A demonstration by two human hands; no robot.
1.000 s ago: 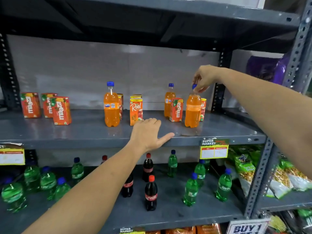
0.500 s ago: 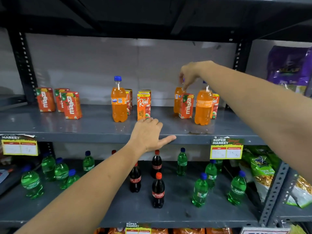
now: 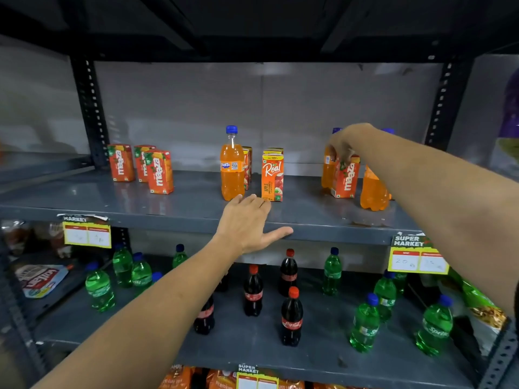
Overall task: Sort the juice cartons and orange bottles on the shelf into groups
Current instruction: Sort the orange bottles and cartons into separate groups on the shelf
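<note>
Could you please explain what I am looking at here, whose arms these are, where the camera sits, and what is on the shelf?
There is no machine: a person wears a wide-angle camera on the head, so you see their own two bare arms reaching forward. The left hand rests open on the front edge of the grey shelf. The right hand reaches to the back right, fingers closing around the Maaza carton and the orange bottle behind it; which one it grips is unclear. On the shelf stand three Maaza cartons at the left, a Fanta bottle and a Real apple carton in the middle, and another orange bottle at the right.
</note>
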